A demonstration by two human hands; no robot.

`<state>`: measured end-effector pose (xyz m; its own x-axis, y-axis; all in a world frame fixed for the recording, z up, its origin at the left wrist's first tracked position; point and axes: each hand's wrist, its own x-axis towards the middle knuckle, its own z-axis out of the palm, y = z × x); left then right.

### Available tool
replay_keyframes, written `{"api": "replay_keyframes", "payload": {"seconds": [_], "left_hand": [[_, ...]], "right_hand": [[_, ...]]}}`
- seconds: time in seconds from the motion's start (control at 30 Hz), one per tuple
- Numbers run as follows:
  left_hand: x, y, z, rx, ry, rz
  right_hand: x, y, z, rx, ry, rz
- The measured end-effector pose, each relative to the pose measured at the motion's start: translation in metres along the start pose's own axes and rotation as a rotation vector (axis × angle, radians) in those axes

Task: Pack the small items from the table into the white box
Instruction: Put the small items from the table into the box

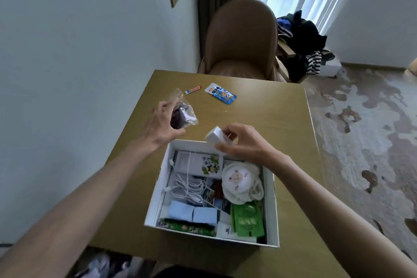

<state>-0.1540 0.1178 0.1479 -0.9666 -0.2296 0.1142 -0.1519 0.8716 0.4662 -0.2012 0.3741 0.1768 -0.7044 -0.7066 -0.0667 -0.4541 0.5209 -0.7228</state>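
White block [214, 136]: small, rigid, probably light and smooth; take it across its flat sides; it is over the far rim of the white box [272, 205]
Right hand [241, 144]: fingers curled, pinching the block
Clear bag [184, 111]: soft, crinkly, dark contents; best held by its bulk
Left hand [161, 127]: grips the bag above the table [270, 115]
On the table: two, one small tube [193, 89] and one blue-white sachet [220, 96]
In hand: two items, one each

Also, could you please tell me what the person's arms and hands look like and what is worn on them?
The left arm and right arm are bare, with no sleeves in view. The left hand and right hand wear no gloves; no watch, bracelet or ring shows.
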Motion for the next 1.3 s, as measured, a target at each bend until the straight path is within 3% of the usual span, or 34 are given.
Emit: {"api": "replay_keyframes", "payload": {"seconds": [0.1,0.3,0.6,0.9,1.07,1.13,1.3], "left_hand": [[-0.047,0.014,-0.024,0.056,0.028,0.078],[-0.111,0.025,-0.029,0.166,-0.060,0.203],[-0.133,-0.006,-0.009,0.141,-0.104,0.274],[-0.106,-0.025,0.009,-0.009,-0.126,0.335],[-0.094,-0.026,0.009,-0.047,-0.151,0.393],[-0.092,-0.023,0.007,-0.057,-0.168,0.430],[-0.094,-0.011,0.007,-0.054,-0.203,0.535]], "right_hand": [[-0.021,-0.010,0.018,0.003,-0.100,0.015],[-0.050,-0.023,0.063,-0.284,-0.253,-0.115],[-0.059,-0.022,0.121,-0.480,-0.411,-0.189],[-0.047,-0.033,0.148,-0.005,-0.568,0.046],[-0.047,-0.035,0.152,0.045,-0.485,0.152],[-0.053,-0.032,0.148,0.058,-0.388,0.178],[-0.076,-0.015,0.107,0.349,-0.104,0.382]]}}
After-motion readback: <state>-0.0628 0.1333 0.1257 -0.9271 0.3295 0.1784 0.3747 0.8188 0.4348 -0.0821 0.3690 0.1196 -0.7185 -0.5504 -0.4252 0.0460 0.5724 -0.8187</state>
